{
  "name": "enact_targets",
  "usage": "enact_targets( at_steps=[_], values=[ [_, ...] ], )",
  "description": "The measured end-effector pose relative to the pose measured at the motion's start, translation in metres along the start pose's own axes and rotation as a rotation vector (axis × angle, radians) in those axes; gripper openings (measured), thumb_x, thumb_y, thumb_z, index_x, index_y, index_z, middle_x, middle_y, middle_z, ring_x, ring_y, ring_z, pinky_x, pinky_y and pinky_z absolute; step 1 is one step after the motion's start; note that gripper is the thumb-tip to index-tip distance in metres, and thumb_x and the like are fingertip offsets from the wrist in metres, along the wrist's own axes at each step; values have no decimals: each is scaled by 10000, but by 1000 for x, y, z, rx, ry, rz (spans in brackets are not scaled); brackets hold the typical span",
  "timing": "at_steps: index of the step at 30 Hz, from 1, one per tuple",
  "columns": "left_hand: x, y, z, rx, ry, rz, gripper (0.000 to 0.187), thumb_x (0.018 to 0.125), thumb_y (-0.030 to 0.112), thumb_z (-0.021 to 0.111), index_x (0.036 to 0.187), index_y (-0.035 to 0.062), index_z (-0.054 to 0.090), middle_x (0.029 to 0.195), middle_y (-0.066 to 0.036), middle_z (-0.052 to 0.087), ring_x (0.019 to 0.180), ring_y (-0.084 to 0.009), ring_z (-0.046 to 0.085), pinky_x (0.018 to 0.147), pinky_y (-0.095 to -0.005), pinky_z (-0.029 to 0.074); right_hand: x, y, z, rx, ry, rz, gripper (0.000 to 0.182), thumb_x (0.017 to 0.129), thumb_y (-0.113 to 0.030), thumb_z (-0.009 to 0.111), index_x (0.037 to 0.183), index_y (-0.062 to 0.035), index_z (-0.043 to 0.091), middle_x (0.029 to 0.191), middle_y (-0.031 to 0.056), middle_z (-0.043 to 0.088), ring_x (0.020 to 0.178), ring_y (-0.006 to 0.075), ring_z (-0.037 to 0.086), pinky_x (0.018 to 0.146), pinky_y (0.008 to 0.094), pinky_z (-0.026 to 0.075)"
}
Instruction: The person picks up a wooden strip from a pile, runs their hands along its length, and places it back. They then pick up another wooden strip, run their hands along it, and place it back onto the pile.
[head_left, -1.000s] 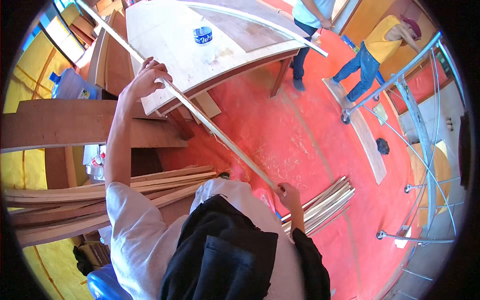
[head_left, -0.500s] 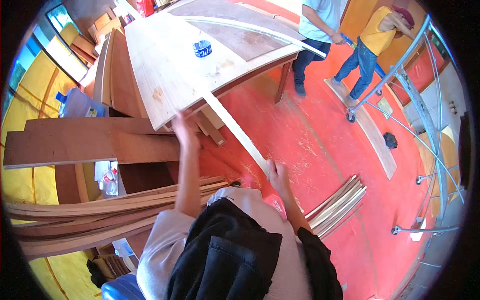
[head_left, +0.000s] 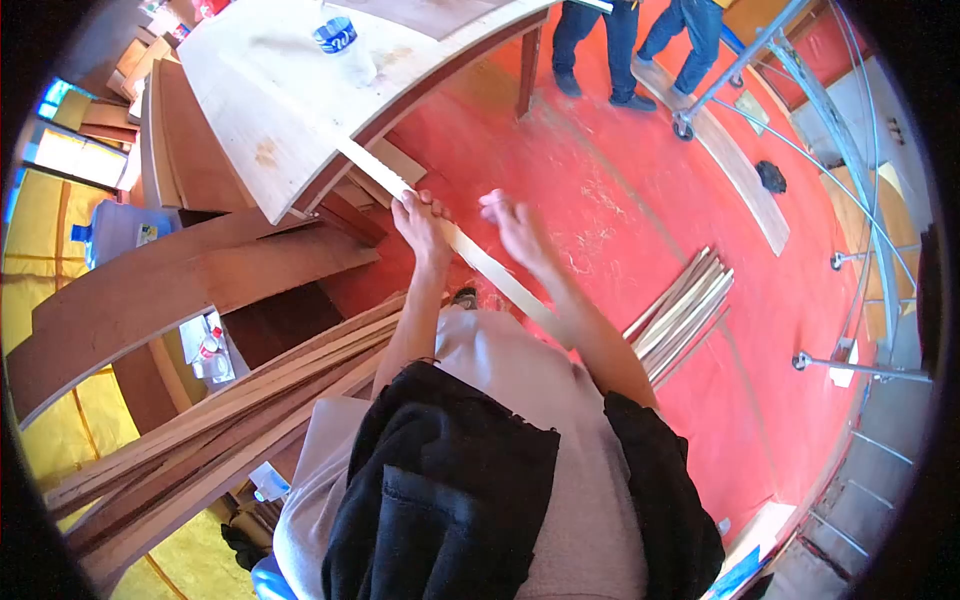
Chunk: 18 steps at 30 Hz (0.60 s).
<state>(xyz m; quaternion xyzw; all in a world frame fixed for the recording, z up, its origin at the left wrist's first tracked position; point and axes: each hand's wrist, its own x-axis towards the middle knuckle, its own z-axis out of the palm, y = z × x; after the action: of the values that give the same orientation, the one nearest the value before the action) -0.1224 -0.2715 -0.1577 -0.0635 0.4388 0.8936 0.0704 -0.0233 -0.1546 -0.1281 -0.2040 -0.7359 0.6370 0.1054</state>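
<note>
A long pale wooden strip (head_left: 495,277) slants from the edge of the white-topped table (head_left: 270,110) down to my lap. My left hand (head_left: 422,222) is wrapped round its middle, just below the table edge. Off the strip, to its right, my right hand (head_left: 515,228) is raised over the red floor; motion blurs its fingers, and whether it holds anything cannot be made out. A blue and white container (head_left: 335,36) stands on the tabletop.
Long wooden strips (head_left: 250,390) lie at my left, below curved brown boards (head_left: 190,270). A bundle of thin strips (head_left: 685,310) rests on the red floor (head_left: 620,200). Two people's legs (head_left: 597,45) show beyond the table. Metal scaffolding (head_left: 745,70) stands at the right.
The view has tilted down. My left hand has moved from beside the table corner onto the strip. My right hand has let go of the strip's lower part and risen.
</note>
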Motion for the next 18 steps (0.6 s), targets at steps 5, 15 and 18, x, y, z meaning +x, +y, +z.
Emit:
enact_targets(
  at_steps=[5,15,18],
  values=[
    [0,-4,-8,4,17,-20,180,1042,280,425,971,119,384,777,-5,472,576,-102,441,483,-273,411,-57,-7,-104,-224,-106,65,461,1039,-356,422,1107,42,645,1001,157,709,952,230,674,878,351,512],
    [-1,2,-14,14,22,-97,174,1055,250,344,1006,114,440,783,-5,469,583,-117,421,508,-302,406,-143,28,-123,-268,-438,129,382,1032,-329,447,962,-5,639,817,103,655,740,199,628,759,340,512],
    [-10,7,-9,-25,16,-129,205,1058,254,332,989,110,462,786,-7,474,611,-134,427,537,-313,396,-165,15,-122,-190,-454,153,384,1023,-350,456,926,-17,621,750,114,624,706,217,618,694,376,494]
  ],
)
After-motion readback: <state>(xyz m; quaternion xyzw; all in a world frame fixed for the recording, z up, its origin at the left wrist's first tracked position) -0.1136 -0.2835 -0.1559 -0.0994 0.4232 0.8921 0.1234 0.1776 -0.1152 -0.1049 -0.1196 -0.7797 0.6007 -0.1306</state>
